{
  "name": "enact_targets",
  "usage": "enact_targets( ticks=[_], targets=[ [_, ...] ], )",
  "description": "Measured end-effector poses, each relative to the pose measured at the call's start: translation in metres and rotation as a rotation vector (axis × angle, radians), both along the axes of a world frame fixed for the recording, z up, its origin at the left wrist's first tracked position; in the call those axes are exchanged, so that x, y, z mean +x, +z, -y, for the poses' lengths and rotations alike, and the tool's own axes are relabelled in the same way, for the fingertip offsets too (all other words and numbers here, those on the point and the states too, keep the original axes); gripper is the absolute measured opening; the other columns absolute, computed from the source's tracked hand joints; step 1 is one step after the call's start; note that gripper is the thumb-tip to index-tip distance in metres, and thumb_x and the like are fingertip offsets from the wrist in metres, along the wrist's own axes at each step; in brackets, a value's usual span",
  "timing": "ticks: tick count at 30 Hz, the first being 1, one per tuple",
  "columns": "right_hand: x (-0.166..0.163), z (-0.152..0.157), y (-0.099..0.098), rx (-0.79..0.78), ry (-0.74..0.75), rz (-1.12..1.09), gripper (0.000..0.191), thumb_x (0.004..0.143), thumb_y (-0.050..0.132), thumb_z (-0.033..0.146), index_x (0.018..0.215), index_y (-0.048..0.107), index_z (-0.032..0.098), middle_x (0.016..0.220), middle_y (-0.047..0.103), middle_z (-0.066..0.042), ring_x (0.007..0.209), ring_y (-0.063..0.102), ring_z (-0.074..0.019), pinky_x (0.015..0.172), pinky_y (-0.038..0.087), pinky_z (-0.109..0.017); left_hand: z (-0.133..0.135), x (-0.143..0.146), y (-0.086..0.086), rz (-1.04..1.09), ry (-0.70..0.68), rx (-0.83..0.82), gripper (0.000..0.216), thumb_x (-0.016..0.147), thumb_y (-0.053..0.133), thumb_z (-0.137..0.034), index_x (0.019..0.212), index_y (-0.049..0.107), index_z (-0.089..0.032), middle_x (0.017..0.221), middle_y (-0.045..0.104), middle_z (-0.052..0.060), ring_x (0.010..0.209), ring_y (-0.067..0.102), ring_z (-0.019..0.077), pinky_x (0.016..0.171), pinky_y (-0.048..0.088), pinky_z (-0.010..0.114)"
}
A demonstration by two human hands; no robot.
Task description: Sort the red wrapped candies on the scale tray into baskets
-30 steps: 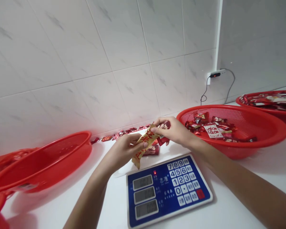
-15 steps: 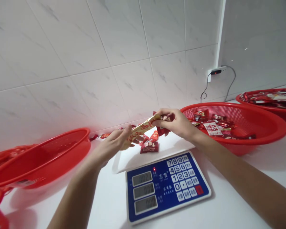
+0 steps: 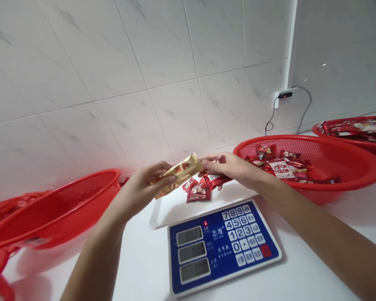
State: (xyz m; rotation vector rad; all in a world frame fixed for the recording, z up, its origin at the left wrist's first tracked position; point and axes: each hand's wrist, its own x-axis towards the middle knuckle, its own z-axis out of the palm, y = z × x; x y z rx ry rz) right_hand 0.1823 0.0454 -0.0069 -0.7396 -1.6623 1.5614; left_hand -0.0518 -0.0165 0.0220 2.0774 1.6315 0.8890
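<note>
My left hand (image 3: 144, 188) is closed round a long gold snack packet (image 3: 177, 173) with red print, held level above the scale's white platform (image 3: 163, 211). My right hand (image 3: 230, 169) pinches the packet's right end and also grips a few small red candy packets (image 3: 214, 171). Two or three more red candies (image 3: 198, 191) lie on the platform just below both hands. The scale's blue keypad panel (image 3: 222, 246) faces me, with a red light lit.
A red mesh basket (image 3: 347, 165) of red candies stands right of the scale, another red basket (image 3: 354, 131) behind it. A tilted red basket (image 3: 56, 209) sits at left, more red rims at the far left. A charger (image 3: 285, 94) and cable hang on the tiled wall.
The gold packet has turned from hanging down to lying almost level, and my left hand has shifted left along it. My right hand has stayed at its right end.
</note>
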Motion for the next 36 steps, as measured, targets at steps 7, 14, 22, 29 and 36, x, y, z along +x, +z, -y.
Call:
enact_targets(
  ticks=[7, 14, 22, 29, 36],
  targets=[
    [-0.01, -0.002, -0.008, 0.179, -0.17, -0.067, 0.012, 0.083, 0.073, 0.019, 0.081, 0.062, 0.016, 0.061, 0.059, 0.004, 0.047, 0.055, -0.0066, 0.039, 0.044, -0.015, 0.001, 0.023, -0.005, -0.126, 0.047, 0.146, 0.024, 0.082, 0.06, -0.044, 0.083, 0.066, -0.02, 0.067, 0.067, 0.0, 0.063, 0.061, 0.0167, 0.055, 0.042, 0.025],
    [-0.011, -0.007, -0.013, 0.253, -0.221, -0.011, 0.011, 0.081, 0.073, 0.017, 0.08, 0.062, 0.016, 0.059, 0.057, 0.003, 0.049, 0.056, -0.0086, 0.037, 0.043, -0.016, -0.003, 0.033, -0.014, -0.145, 0.086, 0.227, 0.014, 0.082, 0.053, -0.03, 0.076, 0.06, -0.02, 0.053, 0.058, -0.003, 0.049, 0.053, 0.0133, 0.047, 0.036, 0.022],
    [-0.006, -0.01, -0.011, 0.2, -0.272, 0.017, 0.002, 0.087, 0.067, 0.015, 0.088, 0.066, 0.015, 0.066, 0.061, 0.0, 0.049, 0.056, -0.0075, 0.037, 0.044, -0.016, -0.005, 0.023, -0.012, -0.1, -0.033, 0.04, 0.029, 0.082, 0.06, -0.045, 0.095, 0.068, -0.02, 0.075, 0.071, 0.004, 0.066, 0.064, 0.02, 0.055, 0.045, 0.027],
    [-0.005, -0.012, -0.007, 0.082, -0.3, -0.057, 0.014, 0.091, 0.066, 0.019, 0.103, 0.067, 0.012, 0.086, 0.067, -0.006, 0.058, 0.06, -0.0081, 0.041, 0.049, -0.016, -0.011, 0.007, -0.01, 0.069, 0.053, 0.046, 0.026, 0.079, 0.064, -0.043, 0.082, 0.07, -0.017, 0.067, 0.068, 0.004, 0.063, 0.06, 0.0172, 0.057, 0.043, 0.027],
    [0.0, -0.01, 0.004, -0.125, -0.375, -0.089, 0.02, 0.095, 0.057, 0.018, 0.112, 0.064, 0.01, 0.083, 0.067, -0.007, 0.056, 0.06, -0.0102, 0.041, 0.049, -0.019, -0.021, -0.008, -0.017, 0.27, 0.244, 0.005, 0.028, 0.071, 0.071, -0.036, 0.089, 0.072, -0.015, 0.074, 0.074, 0.007, 0.064, 0.063, 0.0178, 0.059, 0.046, 0.028]
  ],
)
